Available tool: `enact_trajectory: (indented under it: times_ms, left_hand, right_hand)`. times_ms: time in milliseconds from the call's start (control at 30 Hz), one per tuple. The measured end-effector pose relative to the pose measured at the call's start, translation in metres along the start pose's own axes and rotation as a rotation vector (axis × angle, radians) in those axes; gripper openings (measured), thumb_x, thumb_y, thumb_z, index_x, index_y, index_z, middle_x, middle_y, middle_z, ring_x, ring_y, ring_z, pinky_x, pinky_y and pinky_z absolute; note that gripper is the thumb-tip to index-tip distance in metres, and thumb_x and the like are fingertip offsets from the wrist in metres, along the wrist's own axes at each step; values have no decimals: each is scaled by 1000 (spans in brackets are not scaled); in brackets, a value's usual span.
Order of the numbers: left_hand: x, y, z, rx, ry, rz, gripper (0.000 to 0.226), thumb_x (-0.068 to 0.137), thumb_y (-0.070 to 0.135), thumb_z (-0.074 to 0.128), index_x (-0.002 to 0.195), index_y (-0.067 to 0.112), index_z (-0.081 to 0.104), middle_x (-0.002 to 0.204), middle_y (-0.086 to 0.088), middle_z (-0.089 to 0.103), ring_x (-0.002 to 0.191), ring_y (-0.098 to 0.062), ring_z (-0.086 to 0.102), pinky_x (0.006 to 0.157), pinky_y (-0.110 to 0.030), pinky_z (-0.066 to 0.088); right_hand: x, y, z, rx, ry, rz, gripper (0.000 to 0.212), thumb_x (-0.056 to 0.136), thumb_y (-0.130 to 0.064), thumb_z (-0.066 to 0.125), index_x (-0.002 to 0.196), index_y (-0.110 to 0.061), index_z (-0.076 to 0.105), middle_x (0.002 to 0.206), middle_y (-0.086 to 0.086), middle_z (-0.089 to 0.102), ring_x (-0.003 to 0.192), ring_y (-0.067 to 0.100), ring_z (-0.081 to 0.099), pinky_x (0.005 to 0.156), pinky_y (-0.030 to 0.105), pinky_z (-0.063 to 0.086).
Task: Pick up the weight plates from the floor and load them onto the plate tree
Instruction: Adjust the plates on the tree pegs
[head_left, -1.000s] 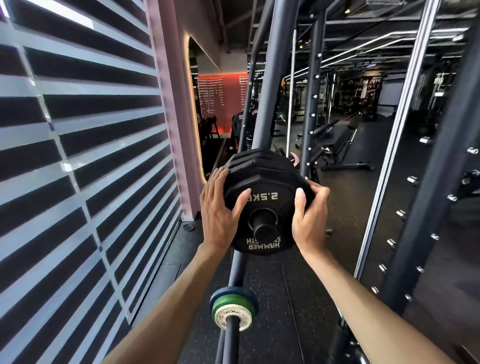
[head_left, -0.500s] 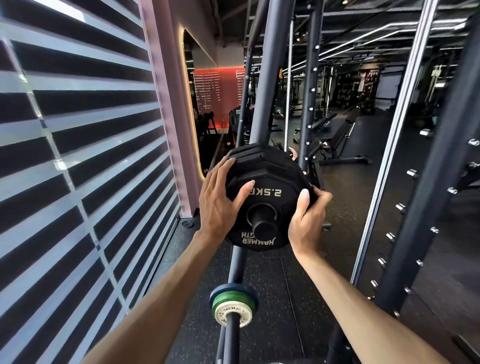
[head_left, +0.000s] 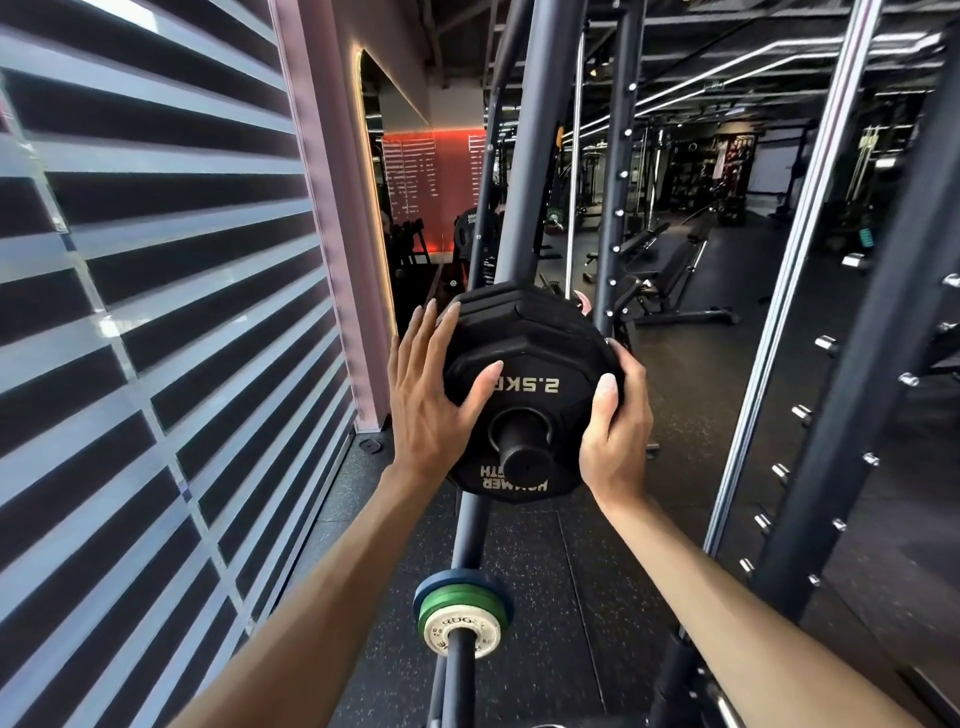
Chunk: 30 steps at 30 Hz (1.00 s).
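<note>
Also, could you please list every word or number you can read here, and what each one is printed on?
"2.5K", upside down, on the black plate; the left hand covers the rest.
"HAMMER" and "GTH", upside down, same plate; the peg hides the middle.
"ROGU", partly cut off, on the small white plate.
Rows on the red wall: too small to read.

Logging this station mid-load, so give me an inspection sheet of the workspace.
Surface: dark speckled rubber floor.
Job's things: black many-sided rubber plate marked 2.5 kg on the black upper peg of the dark steel plate tree; small blue, green and white plates on a lower peg.
Clutter: nothing seen.
Grips: left hand flat against the plate; right hand curled round its edge.
Cables: nothing seen.
Surroundings: striped window blind left; dark rack upright and bench right.
</note>
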<state>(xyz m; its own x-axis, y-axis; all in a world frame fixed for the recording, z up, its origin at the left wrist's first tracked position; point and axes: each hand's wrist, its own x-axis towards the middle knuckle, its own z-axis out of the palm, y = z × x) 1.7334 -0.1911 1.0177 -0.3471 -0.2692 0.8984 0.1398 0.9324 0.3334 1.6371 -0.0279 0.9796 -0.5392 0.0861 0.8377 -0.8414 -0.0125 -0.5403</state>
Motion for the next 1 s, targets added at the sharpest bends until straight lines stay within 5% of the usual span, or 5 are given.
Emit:
enact_trajectory:
  times_ms: [133,433,533,833,1000]
  left_hand:
    - [3,-6,9,14,-10,-33,69,94,61,47,152,23,37,160,0,33,151,-12,21,120,-50,24]
    - [7,-6,10,-11,-22,-92,66,92,65,47,146,26,44,146,7,51,137,-9,44,112,-37,40]
    - [10,-2,3,-125,-20,-180,57,95,65,42,140,31,48,137,11,57,129,-6,51,106,-41,45]
    - [18,0,18,-49,85,-168,54,98,58,37,132,22,60,129,9,64,120,-8,58,100,-36,50]
    - [18,13,6,-2,-11,-200,53,99,58,36,135,23,55,132,9,60,124,-8,54,104,-29,45]
  right_hand:
    - [8,9,10,-9,3,-83,43,105,-18,34,140,3,48,143,11,53,136,23,49,111,47,40]
    - [14,14,11,3,-64,2,44,106,-28,35,139,-3,50,139,9,58,131,22,53,107,46,44]
    - [25,-1,2,-21,-28,104,41,105,-37,35,119,-8,59,112,6,68,108,22,63,95,48,49]
    - [43,-3,26,-184,58,-21,36,107,-27,37,103,-6,66,104,2,71,96,17,65,84,25,47]
    - [45,-14,19,-233,-34,95,40,104,-37,33,103,-9,62,111,1,70,105,21,63,91,35,49]
